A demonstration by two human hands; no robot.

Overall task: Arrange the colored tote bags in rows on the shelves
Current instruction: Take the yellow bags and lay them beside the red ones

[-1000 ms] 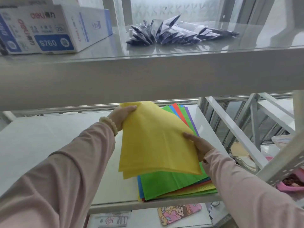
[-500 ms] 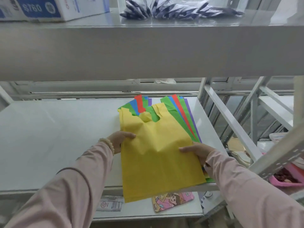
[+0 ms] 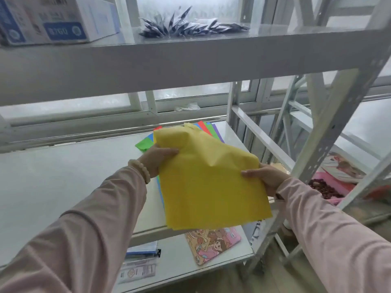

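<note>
White metal shelf (image 3: 63,187) w/ fanned colored tote bags (image 3: 208,128); left hand (image 3: 157,158) & right hand (image 3: 265,176) both pinch thin yellow tote bags (image 3: 211,182) at the edges

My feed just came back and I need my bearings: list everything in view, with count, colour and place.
Yellow bags: thin sheaf, yellow, held over middle shelf's right end.
Bag stack: one, green, blue, red, purple edges, middle shelf, mostly hidden by yellow bags.
Box: one, white and blue, top shelf, left.
Packets: one pile, dark, top shelf, middle.
Pad: one, pink cartoon print, lower shelf.
Flat packs: few, white-blue, lower shelf, left.
Tray: one, pink, next rack, right.
Bracelet: one, pale beads, left wrist.
Left hand: grips yellow bags' left edge.
Right hand: grips their right edge.
</note>
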